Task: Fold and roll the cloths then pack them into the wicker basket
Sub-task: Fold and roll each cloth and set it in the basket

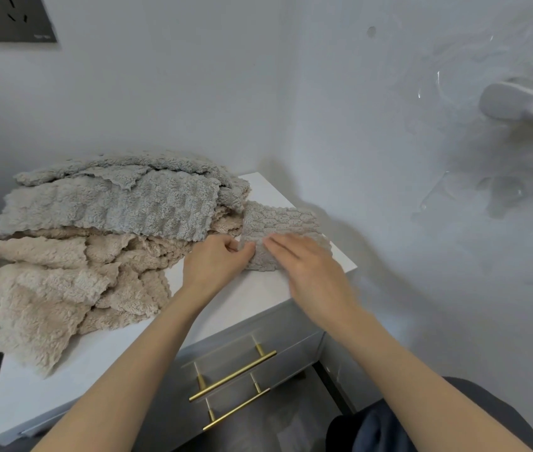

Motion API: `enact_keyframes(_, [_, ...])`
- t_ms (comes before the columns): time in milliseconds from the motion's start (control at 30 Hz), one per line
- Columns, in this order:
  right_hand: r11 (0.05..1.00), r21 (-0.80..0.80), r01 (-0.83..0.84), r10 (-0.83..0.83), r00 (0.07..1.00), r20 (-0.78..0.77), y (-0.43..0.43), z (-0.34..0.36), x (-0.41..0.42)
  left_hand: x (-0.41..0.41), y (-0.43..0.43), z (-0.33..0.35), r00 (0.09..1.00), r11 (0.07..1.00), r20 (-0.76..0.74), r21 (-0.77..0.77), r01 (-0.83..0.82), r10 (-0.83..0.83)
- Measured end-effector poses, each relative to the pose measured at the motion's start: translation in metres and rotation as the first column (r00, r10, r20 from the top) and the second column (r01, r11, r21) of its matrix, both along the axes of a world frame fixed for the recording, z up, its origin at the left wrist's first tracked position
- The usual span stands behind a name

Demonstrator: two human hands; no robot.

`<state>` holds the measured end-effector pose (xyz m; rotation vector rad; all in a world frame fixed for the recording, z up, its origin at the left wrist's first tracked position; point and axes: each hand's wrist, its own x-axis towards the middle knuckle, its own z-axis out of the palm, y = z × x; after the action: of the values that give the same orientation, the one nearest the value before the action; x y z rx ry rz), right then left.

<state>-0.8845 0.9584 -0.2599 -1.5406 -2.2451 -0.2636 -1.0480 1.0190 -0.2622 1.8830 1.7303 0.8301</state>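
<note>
A small folded grey-beige cloth (278, 223) lies on the right part of the white cabinet top (252, 301). My left hand (216, 259) pinches its near left edge between thumb and fingers. My right hand (307, 265) lies flat on the cloth's near right part with straight fingers pressing it down. To the left, a heap of fluffy cloths covers the top: grey ones (118, 200) above, beige ones (49, 288) below and hanging over the left edge. No wicker basket is in view.
The cabinet stands in a corner of pale walls, with drawers and two brass handles (232, 380) on its front. A white holder (519, 102) sticks out of the right wall. A dark socket plate (7, 17) is at upper left. My dark-clothed knee (421, 425) is at lower right.
</note>
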Motion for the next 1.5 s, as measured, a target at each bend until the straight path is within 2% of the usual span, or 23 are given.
enact_keyframes(67, [0.988,-0.146,0.039,-0.025,0.995,0.098,0.001,-0.007,-0.007,0.001,0.001,0.000,1.000,1.000,-0.007,-0.004,0.002,-0.002])
enact_keyframes(133, [0.975,-0.206,0.082,-0.058,0.992,0.116,0.001,-0.010,-0.007,0.002,0.001,0.000,1.000,1.000,-0.009,-0.002,-0.012,0.012])
enact_keyframes(300, [0.953,-0.245,0.177,-0.154,0.982,0.110,-0.004,-0.006,0.003,0.003,0.001,0.001,0.997,0.999,-0.068,0.016,-0.040,0.041])
enact_keyframes(400, [0.945,-0.228,0.235,-0.221,0.972,0.085,-0.006,-0.004,0.018,0.002,-0.002,0.001,0.993,0.990,-0.104,0.137,-0.036,0.050])
enact_keyframes(500, [0.931,-0.234,0.280,-0.273,0.960,0.065,-0.007,-0.002,0.026,0.000,-0.006,0.000,0.985,0.924,-0.114,0.346,0.163,-0.130])
enact_keyframes(600, [0.927,-0.234,0.294,-0.291,0.955,0.048,-0.005,-0.003,0.032,-0.007,-0.009,-0.001,0.932,0.815,-0.245,0.459,0.353,-0.266])
enact_keyframes(767, [0.949,-0.242,0.201,-0.214,0.976,-0.030,-0.001,0.000,0.043,-0.022,-0.007,-0.002,0.838,0.837,-0.410,0.257,0.484,-0.359])
enact_keyframes(900, [0.941,-0.318,0.116,-0.171,0.974,-0.150,-0.001,0.002,0.049,-0.021,-0.009,0.001,0.896,0.864,-0.300,0.289,0.412,-0.327])
enact_keyframes(1000, [0.928,-0.371,0.033,-0.161,0.934,-0.318,-0.001,0.009,0.055,-0.021,-0.009,0.004,0.910,0.897,-0.188,0.181,0.403,-0.370])
enact_keyframes(1167, [0.862,-0.505,0.039,-0.358,0.752,-0.554,-0.004,0.015,0.056,-0.018,-0.015,0.011,0.911,0.912,0.038,0.013,0.410,-0.410])
enact_keyframes(1233, [0.849,-0.525,0.058,-0.397,0.727,-0.561,-0.002,0.017,0.056,-0.014,-0.015,0.010,0.931,0.931,0.053,-0.034,0.364,-0.362])
enact_keyframes(1300, [0.840,-0.528,0.124,-0.444,0.717,-0.538,0.001,0.016,0.056,-0.009,-0.015,0.008,0.961,0.961,-0.005,-0.040,0.275,-0.275])
enact_keyframes(1400, [0.833,-0.477,0.279,-0.516,0.702,-0.490,0.003,0.014,0.049,0.002,-0.015,0.006,0.984,0.990,-0.116,0.010,0.138,-0.136])
enact_keyframes(1467, [0.872,-0.301,0.387,-0.485,0.768,-0.419,0.001,0.013,0.042,0.005,-0.014,0.005,0.985,0.996,-0.157,0.038,0.079,-0.072])
enact_keyframes(1500, [0.904,-0.175,0.389,-0.426,0.816,-0.391,0.000,0.014,0.038,0.006,-0.012,0.005,0.985,0.997,-0.165,0.050,0.065,-0.056])
